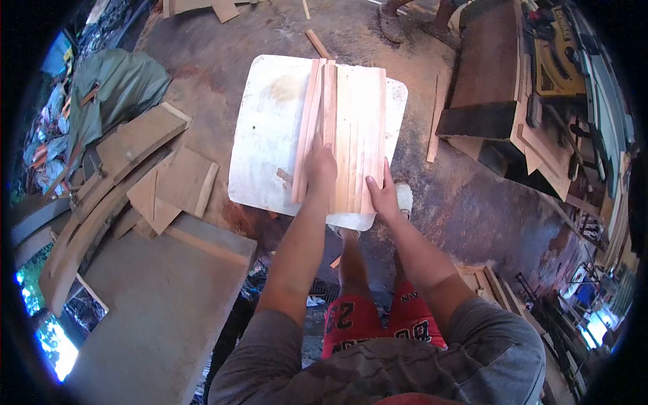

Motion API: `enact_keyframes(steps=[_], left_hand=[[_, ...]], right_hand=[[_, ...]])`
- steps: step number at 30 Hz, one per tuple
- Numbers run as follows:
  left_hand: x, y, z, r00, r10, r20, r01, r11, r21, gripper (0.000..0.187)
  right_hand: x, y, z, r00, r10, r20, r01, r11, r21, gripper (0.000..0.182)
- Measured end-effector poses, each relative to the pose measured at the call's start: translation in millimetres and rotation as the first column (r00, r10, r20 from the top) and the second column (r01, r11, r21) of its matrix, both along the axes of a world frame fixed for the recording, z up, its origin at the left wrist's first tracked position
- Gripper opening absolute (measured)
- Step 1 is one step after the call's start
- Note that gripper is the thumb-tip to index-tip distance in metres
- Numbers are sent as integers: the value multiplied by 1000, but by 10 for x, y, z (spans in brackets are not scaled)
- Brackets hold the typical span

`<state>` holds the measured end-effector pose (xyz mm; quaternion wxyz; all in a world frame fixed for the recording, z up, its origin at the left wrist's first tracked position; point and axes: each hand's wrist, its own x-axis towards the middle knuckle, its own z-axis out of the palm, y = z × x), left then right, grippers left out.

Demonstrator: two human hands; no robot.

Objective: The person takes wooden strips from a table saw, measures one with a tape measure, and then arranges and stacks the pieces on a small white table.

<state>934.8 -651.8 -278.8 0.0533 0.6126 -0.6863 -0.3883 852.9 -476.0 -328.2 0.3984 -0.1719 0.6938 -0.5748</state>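
Note:
Several pale wooden strips (358, 135) lie side by side on a white board (260, 148), their long sides running away from me. My left hand (320, 165) is closed on a narrow wooden strip (329, 94) at the left side of this row. Another reddish strip (311, 121) lies just left of it, partly hidden by that hand. At the row's near right edge, my right hand (385, 194) grips the strips, thumb over the top and a finger along the outer side. A small wood scrap (284, 176) sits on the white board, left of my left wrist.
Curved wooden pieces (128, 152) and a grey panel (155, 283) stand at left, near a green cloth (121, 88). A dark wooden box (482, 81) with a yellow tool (560, 57) is at right. Another person's feet (391, 23) show at the top.

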Motion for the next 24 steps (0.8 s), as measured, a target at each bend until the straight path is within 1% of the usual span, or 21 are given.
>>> enact_keyframes(steps=[1,3,4,6,7,8,9,10,12,13,15,16,17,18,19,21,22,24], left_hand=[[-25,-28,64,1000,-5,-2,5,1000,1,48],[-92,-90,171,979,-22,200,3,996,95,38],[-78,-103,132,980,-26,198,7,995,97,38],[-12,-181,53,931,-233,281,251,968,-27,32],[14,-226,52,929,-240,281,257,966,-23,32],[20,-303,51,903,-302,305,317,948,-2,35],[18,-369,51,872,-362,330,377,926,21,38],[2,-417,109,869,-368,331,383,924,21,38],[-50,-519,304,803,-462,375,439,886,151,43],[-25,-528,353,800,-467,376,445,883,150,43],[44,-522,434,886,-382,264,424,897,-124,55],[85,-524,300,883,-389,263,431,894,-123,55],[169,-497,30,950,-303,79,312,932,-186,63],[240,-465,-167,972,-209,-111,180,958,-221,71],[266,-452,-230,971,-212,-109,185,958,-219,71],[307,-451,-357,952,-241,-188,219,967,-129,83],[298,-452,-328,951,-246,-187,224,966,-127,83],[292,-437,-266,948,-208,-242,189,977,-100,73]], right_hand=[[5,0,18,1000,-4,-8,4,1000,4,77],[13,-11,52,1000,-11,-19,11,1000,9,76],[20,-14,56,1000,-8,-27,9,1000,29,76],[12,-26,55,999,-9,-37,11,999,48,75],[17,-15,79,1000,-4,-30,6,997,83,74],[8,-28,97,1000,2,-24,1,994,113,72],[5,-46,114,1000,-5,-24,7,994,112,72],[13,-43,113,1000,-11,-10,12,994,108,72],[21,-43,90,1000,-23,6,23,994,104,71],[24,-36,41,999,-18,-26,21,992,121,73],[10,-32,-64,998,-21,-60,29,990,139,74],[10,-17,-137,993,-2,-121,19,990,143,75],[19,-6,-171,984,18,-180,9,989,149,75],[40,-8,-132,984,14,-176,13,988,152,75],[55,-25,-77,984,15,-177,14,986,166,75],[61,-75,29,984,9,-178,24,983,180,75],[61,-79,53,986,15,-166,19,980,200,76],[69,-86,107,988,21,-150,14,975,223,77]])
